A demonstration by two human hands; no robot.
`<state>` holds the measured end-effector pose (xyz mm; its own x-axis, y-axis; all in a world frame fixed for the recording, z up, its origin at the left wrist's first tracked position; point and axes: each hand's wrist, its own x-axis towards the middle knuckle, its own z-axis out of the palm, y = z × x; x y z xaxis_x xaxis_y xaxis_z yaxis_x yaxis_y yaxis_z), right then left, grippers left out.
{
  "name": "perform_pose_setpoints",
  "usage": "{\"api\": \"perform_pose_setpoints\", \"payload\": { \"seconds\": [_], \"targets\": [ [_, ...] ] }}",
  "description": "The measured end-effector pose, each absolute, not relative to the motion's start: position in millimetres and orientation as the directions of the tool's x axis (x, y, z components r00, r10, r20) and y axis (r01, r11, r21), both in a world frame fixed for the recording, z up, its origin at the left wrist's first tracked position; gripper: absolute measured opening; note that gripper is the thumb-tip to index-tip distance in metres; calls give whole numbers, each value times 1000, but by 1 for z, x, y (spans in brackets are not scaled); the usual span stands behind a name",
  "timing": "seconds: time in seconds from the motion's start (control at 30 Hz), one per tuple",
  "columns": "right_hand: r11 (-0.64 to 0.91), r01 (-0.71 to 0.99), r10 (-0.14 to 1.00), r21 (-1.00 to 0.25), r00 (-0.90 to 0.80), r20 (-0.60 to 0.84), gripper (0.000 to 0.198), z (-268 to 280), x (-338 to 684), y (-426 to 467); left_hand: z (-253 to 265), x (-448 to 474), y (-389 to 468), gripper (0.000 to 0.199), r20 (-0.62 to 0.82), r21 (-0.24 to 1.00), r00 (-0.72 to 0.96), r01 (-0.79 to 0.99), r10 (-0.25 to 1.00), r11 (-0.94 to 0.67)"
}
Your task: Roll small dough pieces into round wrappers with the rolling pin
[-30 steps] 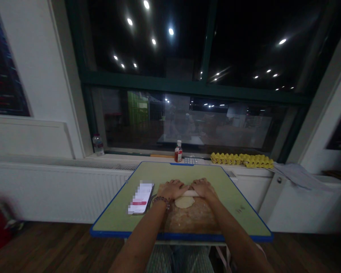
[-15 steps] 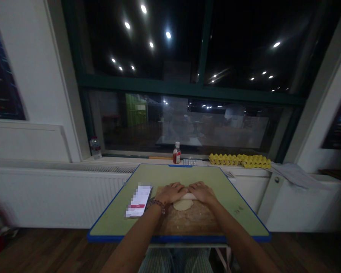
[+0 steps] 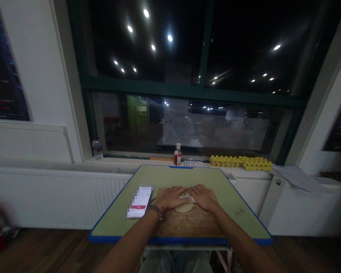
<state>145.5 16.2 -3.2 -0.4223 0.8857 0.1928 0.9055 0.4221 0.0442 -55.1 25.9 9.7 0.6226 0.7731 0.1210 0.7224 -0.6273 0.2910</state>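
Note:
My left hand (image 3: 171, 198) and my right hand (image 3: 204, 196) press on a pale rolling pin (image 3: 188, 198), one toward each end. Their fingers reach forward over it and hide most of its length. The left thumb lies across its middle. Beneath and just on my side of the pin is a flat, roundish piece of pale dough (image 3: 184, 208), partly covered by the left hand. It lies on a wooden board (image 3: 187, 224) with light, flour-like marks.
A phone (image 3: 140, 201) with a lit screen lies left of the board on the green, blue-edged table (image 3: 110, 223). On the sill behind stand a bottle of reddish liquid (image 3: 177, 155), a clear bottle (image 3: 97, 149) and yellow egg trays (image 3: 240, 162). Papers (image 3: 297, 178) lie at right.
Both hands and the rolling pin have come slightly toward me over the dough. My left thumb now stretches further across the pin. The view has shifted a little.

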Motion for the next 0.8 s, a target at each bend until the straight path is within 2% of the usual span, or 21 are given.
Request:
{"api": "perform_pose_setpoints", "payload": {
  "seconds": [0.37,0.57,0.8],
  "targets": [
    [403,911,898,-89,-375,230,51,0,141,-4,3,-59,10,73,232,282,670,647,705,-708],
    [397,913,892,-94,-360,273,49,2,140,-22,4,-61,-7,80,246,271,659,658,711,-703],
    [341,934,896,-108,-287,339,47,-14,135,-28,3,-63,-20,80,285,257,665,641,691,-723]
  ]
}}
